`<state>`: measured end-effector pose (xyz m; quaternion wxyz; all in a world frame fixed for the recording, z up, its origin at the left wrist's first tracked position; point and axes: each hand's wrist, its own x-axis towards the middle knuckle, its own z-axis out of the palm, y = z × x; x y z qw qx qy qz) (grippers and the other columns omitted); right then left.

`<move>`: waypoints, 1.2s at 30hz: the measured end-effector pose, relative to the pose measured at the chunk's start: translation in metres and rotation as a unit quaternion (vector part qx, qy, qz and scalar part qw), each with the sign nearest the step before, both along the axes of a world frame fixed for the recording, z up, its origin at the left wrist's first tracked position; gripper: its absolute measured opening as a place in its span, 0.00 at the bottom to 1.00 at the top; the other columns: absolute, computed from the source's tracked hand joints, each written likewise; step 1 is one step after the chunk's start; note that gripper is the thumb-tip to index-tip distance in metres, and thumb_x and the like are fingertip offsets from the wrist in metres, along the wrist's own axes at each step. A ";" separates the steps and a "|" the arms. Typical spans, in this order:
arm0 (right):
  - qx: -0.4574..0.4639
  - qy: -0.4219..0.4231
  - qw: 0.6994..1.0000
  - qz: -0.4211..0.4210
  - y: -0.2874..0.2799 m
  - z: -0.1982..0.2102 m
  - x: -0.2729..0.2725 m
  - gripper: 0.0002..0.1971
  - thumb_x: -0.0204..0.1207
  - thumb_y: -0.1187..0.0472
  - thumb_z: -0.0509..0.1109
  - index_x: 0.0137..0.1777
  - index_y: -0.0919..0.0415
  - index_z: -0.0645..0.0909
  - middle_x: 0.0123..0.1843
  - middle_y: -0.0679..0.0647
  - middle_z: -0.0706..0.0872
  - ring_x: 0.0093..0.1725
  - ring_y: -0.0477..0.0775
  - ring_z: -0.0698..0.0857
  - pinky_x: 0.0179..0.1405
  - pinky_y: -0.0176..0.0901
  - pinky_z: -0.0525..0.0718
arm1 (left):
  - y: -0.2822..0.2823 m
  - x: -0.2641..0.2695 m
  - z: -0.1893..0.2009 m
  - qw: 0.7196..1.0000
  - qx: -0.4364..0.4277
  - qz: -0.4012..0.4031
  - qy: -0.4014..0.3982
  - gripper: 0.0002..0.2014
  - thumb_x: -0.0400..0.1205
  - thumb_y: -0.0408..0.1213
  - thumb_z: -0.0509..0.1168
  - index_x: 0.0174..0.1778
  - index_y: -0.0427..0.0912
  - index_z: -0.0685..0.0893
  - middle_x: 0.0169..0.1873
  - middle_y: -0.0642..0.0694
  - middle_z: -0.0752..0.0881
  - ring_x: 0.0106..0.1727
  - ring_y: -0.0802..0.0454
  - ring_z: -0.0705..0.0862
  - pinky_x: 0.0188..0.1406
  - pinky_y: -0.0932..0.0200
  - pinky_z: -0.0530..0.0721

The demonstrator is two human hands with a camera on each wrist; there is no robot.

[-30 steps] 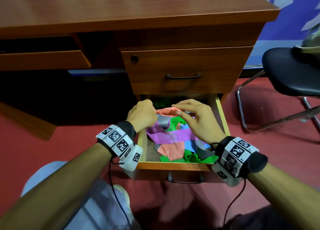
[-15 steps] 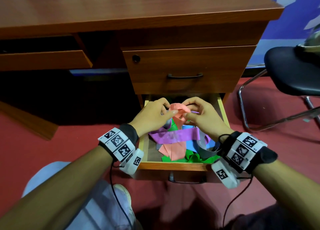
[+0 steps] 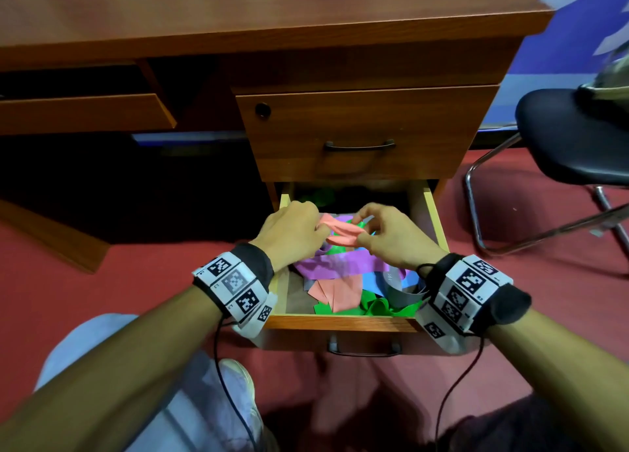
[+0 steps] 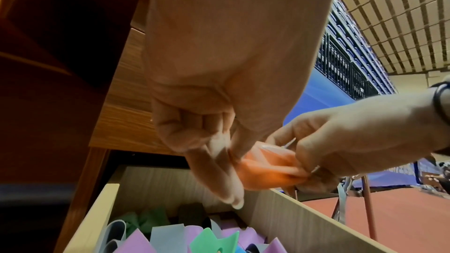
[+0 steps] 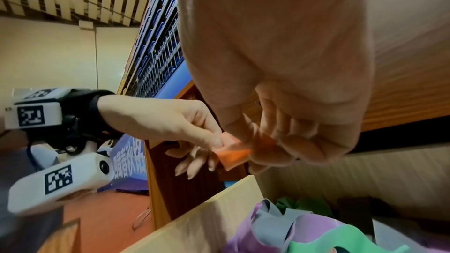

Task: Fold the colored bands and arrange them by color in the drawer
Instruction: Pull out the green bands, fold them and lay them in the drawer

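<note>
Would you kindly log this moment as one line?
step: folding | both hands pinch orange band | over open drawer | other bands unsorted

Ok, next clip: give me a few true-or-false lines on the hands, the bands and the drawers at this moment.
1. Both hands hold one orange band. True: left hand and right hand pinch its ends.
2. The bottom drawer is closed. False: it is pulled open.
3. The bands in the drawer are sorted by colour. False: the purple band and others lie mixed.
4. The upper drawer is closed. True.
</note>
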<state>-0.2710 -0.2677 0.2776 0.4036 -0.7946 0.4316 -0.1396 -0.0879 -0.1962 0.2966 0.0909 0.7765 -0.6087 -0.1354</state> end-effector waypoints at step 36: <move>0.034 -0.205 0.955 -0.212 -0.035 0.004 -0.012 0.07 0.81 0.56 0.70 0.52 0.58 0.86 0.41 0.49 0.88 0.32 0.46 0.84 0.26 0.40 0.80 | -0.002 0.004 -0.004 0.948 0.240 0.036 0.205 0.23 0.88 0.43 0.60 0.37 0.31 0.91 0.24 0.43 0.88 0.23 0.50 0.84 0.19 0.68 0.77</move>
